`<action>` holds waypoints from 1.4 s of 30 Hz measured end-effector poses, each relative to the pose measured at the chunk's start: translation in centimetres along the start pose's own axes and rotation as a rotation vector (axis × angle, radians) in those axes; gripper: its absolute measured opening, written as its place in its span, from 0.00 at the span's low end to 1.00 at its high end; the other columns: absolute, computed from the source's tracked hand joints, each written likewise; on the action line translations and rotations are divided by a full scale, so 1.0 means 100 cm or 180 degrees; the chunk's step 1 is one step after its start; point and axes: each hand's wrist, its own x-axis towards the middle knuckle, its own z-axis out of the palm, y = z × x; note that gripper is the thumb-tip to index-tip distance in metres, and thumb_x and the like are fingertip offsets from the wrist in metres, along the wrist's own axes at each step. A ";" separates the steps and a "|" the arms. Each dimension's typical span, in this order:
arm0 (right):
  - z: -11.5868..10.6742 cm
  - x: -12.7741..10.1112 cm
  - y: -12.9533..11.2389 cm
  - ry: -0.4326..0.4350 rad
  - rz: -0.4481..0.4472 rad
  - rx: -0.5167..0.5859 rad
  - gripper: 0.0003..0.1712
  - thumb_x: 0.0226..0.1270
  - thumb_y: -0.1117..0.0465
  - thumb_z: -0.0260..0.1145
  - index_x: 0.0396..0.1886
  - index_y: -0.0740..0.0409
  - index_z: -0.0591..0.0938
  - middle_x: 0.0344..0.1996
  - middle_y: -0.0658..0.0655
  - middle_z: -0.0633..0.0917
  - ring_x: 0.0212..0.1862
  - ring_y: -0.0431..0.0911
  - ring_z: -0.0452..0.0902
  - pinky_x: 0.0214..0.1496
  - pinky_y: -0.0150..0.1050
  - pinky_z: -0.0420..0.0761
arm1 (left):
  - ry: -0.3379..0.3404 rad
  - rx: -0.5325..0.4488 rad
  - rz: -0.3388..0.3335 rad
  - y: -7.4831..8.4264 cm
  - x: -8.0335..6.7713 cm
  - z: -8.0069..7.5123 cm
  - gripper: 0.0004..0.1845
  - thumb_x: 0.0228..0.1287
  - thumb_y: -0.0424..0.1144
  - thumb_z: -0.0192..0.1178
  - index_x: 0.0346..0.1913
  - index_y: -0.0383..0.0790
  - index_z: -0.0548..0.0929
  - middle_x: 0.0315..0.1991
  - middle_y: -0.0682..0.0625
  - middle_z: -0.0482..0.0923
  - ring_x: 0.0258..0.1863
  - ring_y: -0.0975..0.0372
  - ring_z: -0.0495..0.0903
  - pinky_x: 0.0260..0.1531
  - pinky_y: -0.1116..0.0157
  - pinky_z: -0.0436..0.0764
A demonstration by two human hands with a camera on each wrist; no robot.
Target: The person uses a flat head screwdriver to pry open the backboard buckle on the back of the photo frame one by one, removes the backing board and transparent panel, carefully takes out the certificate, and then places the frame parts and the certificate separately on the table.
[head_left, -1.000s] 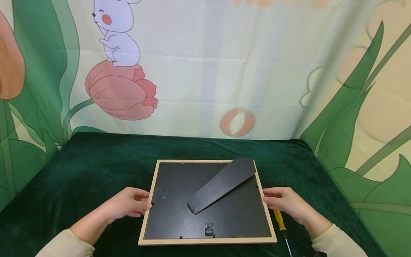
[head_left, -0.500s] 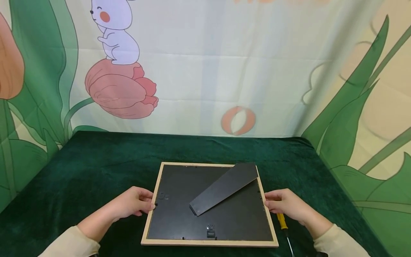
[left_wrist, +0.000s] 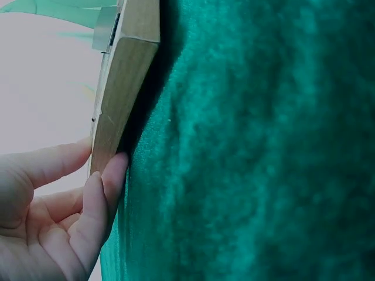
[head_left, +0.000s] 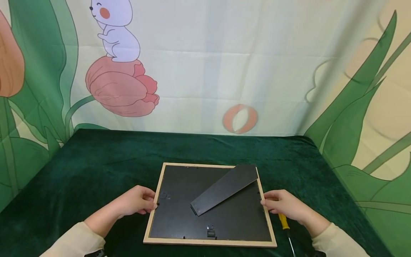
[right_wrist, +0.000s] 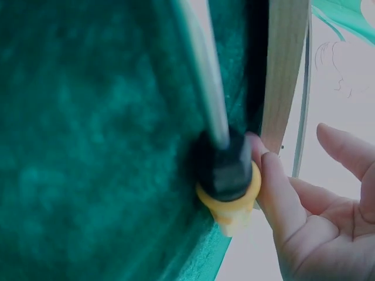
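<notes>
The picture frame [head_left: 210,207] lies face down in the middle of the green tablecloth [head_left: 96,167]. The left hand [head_left: 135,203] pinches its 9 o'clock edge and the right hand [head_left: 282,205] its 3 o'clock edge, probably to steady it. The black stand [head_left: 224,188] points toward 2 o'clock. The right hand partly hides the yellow screwdriver [head_left: 283,222].

Between my hands I see a picture frame [head_left: 210,243] of pale wood with a matte black backing board [head_left: 234,217] and black stand flap [head_left: 224,189]. By my right hand, a yellow-handled screwdriver [head_left: 283,221]. Underneath, deep green velvet tablecloth [head_left: 96,167].
</notes>
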 end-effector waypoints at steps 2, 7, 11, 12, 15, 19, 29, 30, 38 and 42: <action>0.001 -0.001 0.000 0.0001 0.0050 -0.0005 0.29 0.58 0.50 0.55 0.50 0.70 0.69 0.42 0.61 0.76 0.40 0.48 0.74 0.39 0.43 0.74 | 0.0005 0.0017 -0.0016 0.000 0.000 0.001 0.16 0.47 0.37 0.62 0.39 0.31 0.77 0.24 0.48 0.75 0.23 0.60 0.74 0.25 0.62 0.76; 0.002 -0.004 -0.005 -0.0023 0.0077 -0.0039 0.31 0.58 0.49 0.55 0.52 0.70 0.68 0.44 0.62 0.75 0.39 0.49 0.74 0.40 0.44 0.74 | 0.0082 0.0168 -0.0091 0.004 -0.001 0.003 0.14 0.46 0.36 0.63 0.37 0.33 0.78 0.24 0.49 0.76 0.22 0.60 0.74 0.24 0.62 0.76; 0.003 -0.007 -0.010 -0.0018 0.0078 -0.0029 0.33 0.59 0.48 0.54 0.54 0.71 0.65 0.47 0.64 0.73 0.41 0.50 0.74 0.40 0.45 0.73 | 0.0159 0.0341 -0.0126 0.009 -0.001 0.004 0.12 0.45 0.34 0.63 0.35 0.34 0.78 0.23 0.50 0.76 0.21 0.60 0.75 0.22 0.62 0.76; 0.003 -0.008 -0.011 -0.0018 0.0082 -0.0034 0.34 0.59 0.48 0.54 0.55 0.71 0.64 0.48 0.64 0.73 0.41 0.50 0.74 0.40 0.45 0.73 | 0.0171 0.0375 -0.0134 0.010 -0.001 0.005 0.12 0.45 0.34 0.63 0.35 0.34 0.78 0.23 0.50 0.76 0.21 0.61 0.75 0.22 0.62 0.75; 0.006 -0.009 -0.014 -0.0037 0.0071 -0.0020 0.37 0.58 0.48 0.54 0.57 0.72 0.60 0.50 0.67 0.70 0.42 0.51 0.74 0.40 0.45 0.74 | 0.0210 0.0462 -0.0140 0.010 -0.001 0.005 0.11 0.45 0.33 0.63 0.34 0.34 0.79 0.23 0.51 0.76 0.22 0.61 0.74 0.21 0.63 0.75; 0.009 -0.010 -0.017 -0.0067 0.0013 -0.0002 0.39 0.58 0.48 0.54 0.59 0.73 0.57 0.53 0.70 0.65 0.45 0.53 0.72 0.39 0.45 0.74 | 0.0256 0.0554 -0.0123 0.010 0.000 0.006 0.10 0.45 0.33 0.63 0.34 0.35 0.80 0.22 0.51 0.76 0.21 0.61 0.72 0.21 0.64 0.74; 0.014 -0.008 -0.019 -0.0105 0.0127 -0.0108 0.41 0.56 0.47 0.56 0.58 0.73 0.58 0.52 0.69 0.66 0.46 0.52 0.71 0.38 0.45 0.74 | 0.0284 0.0772 -0.0070 0.013 -0.003 0.005 0.09 0.45 0.34 0.63 0.33 0.35 0.80 0.20 0.52 0.75 0.21 0.62 0.71 0.22 0.65 0.73; 0.014 -0.008 -0.019 -0.0112 0.0122 -0.0132 0.40 0.56 0.47 0.56 0.58 0.73 0.58 0.52 0.69 0.67 0.46 0.52 0.71 0.38 0.45 0.75 | 0.0285 0.0811 -0.0054 0.013 -0.002 0.005 0.09 0.45 0.34 0.63 0.33 0.36 0.81 0.20 0.52 0.74 0.20 0.62 0.70 0.21 0.65 0.71; 0.015 -0.009 -0.021 -0.0124 0.0008 -0.0340 0.39 0.57 0.46 0.55 0.57 0.73 0.59 0.48 0.65 0.72 0.43 0.50 0.74 0.38 0.45 0.75 | 0.0277 0.0965 0.0012 0.013 -0.002 0.004 0.10 0.43 0.36 0.65 0.32 0.38 0.81 0.17 0.52 0.72 0.19 0.62 0.68 0.19 0.66 0.66; 0.010 -0.011 -0.019 -0.0080 -0.0091 -0.0462 0.37 0.57 0.47 0.54 0.57 0.70 0.62 0.48 0.65 0.72 0.43 0.50 0.73 0.38 0.45 0.74 | 0.0166 0.1112 -0.0025 0.016 -0.004 0.002 0.17 0.41 0.41 0.66 0.37 0.38 0.80 0.20 0.51 0.71 0.21 0.62 0.68 0.20 0.66 0.67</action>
